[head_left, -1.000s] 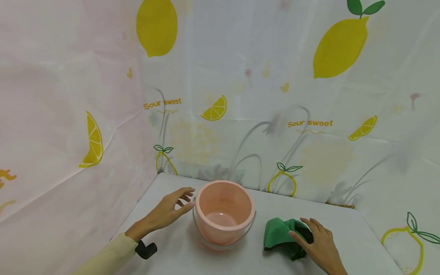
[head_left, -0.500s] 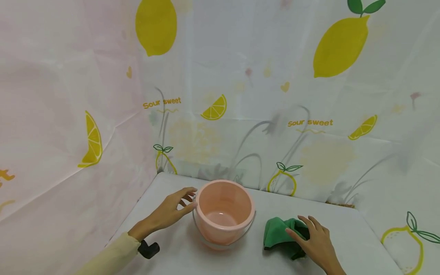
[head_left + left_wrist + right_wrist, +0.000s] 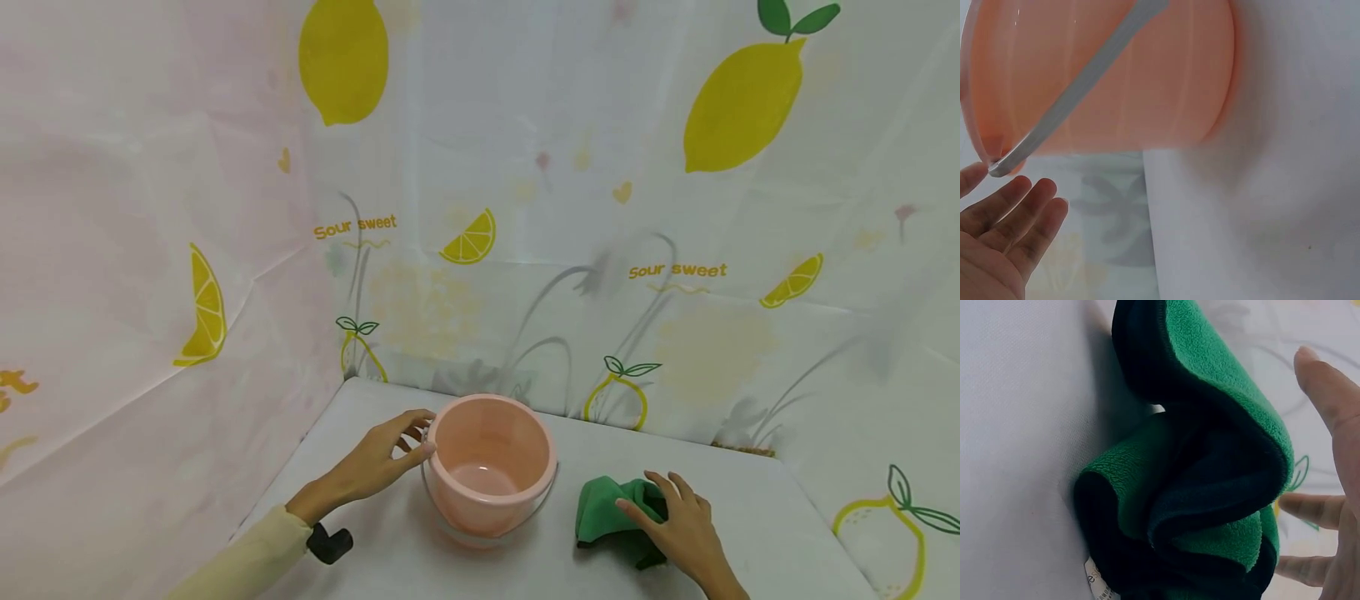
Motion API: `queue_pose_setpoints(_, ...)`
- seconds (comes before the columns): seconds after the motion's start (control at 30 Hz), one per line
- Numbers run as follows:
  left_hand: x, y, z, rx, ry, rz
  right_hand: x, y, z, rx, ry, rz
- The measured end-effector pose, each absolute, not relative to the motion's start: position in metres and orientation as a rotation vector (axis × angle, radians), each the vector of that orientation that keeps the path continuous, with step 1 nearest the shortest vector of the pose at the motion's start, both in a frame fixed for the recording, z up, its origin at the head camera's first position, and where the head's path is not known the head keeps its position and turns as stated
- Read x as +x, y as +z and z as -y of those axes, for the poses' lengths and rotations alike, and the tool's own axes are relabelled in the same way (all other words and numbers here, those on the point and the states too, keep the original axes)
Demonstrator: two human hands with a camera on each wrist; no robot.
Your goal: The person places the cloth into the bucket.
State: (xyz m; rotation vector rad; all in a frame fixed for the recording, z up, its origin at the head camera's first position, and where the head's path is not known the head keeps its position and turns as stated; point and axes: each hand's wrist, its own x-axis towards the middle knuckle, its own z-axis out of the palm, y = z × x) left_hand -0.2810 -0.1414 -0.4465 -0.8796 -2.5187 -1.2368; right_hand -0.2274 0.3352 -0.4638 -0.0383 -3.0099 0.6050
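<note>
A pink bucket [image 3: 480, 512] stands upright on the white table, its inside bare, its thin grey handle [image 3: 1079, 87] hanging down across the near side. My left hand [image 3: 375, 458] is at the bucket's left side, fingers loosely spread and fingertips right at the rim by the handle's end. To the right lies a crumpled green cloth [image 3: 602, 508] with a dark underside and edging. Over its right side hovers my right hand [image 3: 684, 525], thumb and fingers apart. In the right wrist view, folds of the cloth stand between the table and the fingers [image 3: 1313, 509].
The white table [image 3: 555, 567] meets a wall sheet [image 3: 525, 333] printed with lemons at the back, with more sheeting on both sides. A small white label [image 3: 1096, 581] pokes out from under the cloth. A black band [image 3: 330, 546] is at the left wrist.
My left hand has moved slightly right, up to the bucket's rim. My right hand has shifted a little left over the cloth. Bucket and cloth stay in place.
</note>
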Motion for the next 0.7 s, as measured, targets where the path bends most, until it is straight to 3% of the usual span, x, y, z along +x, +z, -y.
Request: queue_pose_setpoints(0.7, -0.283, -0.448, 0.136, -0.915, -1.237, 2.517, -0.236, -0.476, -0.334, -0.068, 0.601, 3.006)
